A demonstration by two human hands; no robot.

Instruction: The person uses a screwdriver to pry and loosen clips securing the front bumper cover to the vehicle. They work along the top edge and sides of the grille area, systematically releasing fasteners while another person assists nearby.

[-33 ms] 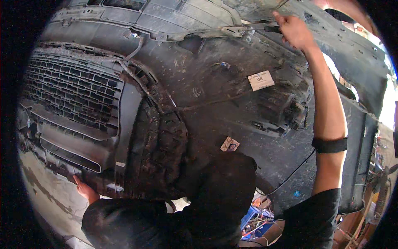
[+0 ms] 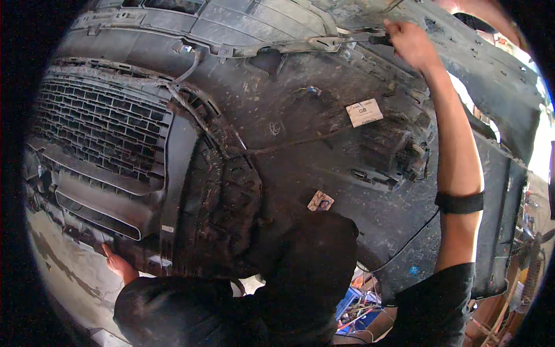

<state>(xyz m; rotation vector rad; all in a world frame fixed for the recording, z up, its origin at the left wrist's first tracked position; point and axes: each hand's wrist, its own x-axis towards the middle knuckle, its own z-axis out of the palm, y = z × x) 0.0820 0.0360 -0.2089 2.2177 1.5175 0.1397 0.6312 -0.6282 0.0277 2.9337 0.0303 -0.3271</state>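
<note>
A large black car bumper cover (image 2: 312,173) fills most of the view, its inner side facing me. At its lower left rim my left hand (image 2: 119,267) grips the edge, thumb or finger laid over it and the other fingers partly hidden. At the far upper right my right hand (image 2: 411,45) is closed round a dark-handled tool (image 2: 378,40), which looks like a screwdriver. Its slim shaft points left, alongside a bracket on the panel's upper edge; where the tip sits is hard to make out. A black band circles my right forearm.
A meshed grille (image 2: 110,124) is fitted at the left. A white label (image 2: 364,113) and a small brown tag (image 2: 320,201) are on the bumper. Below right lies a blue bin (image 2: 350,312) of tools and wires; a fan (image 2: 529,248) stands at the far right. Concrete floor (image 2: 63,260) shows lower left.
My right hand has shifted very slightly, its grip turned a little. The left hand and the bumper look unmoved.
</note>
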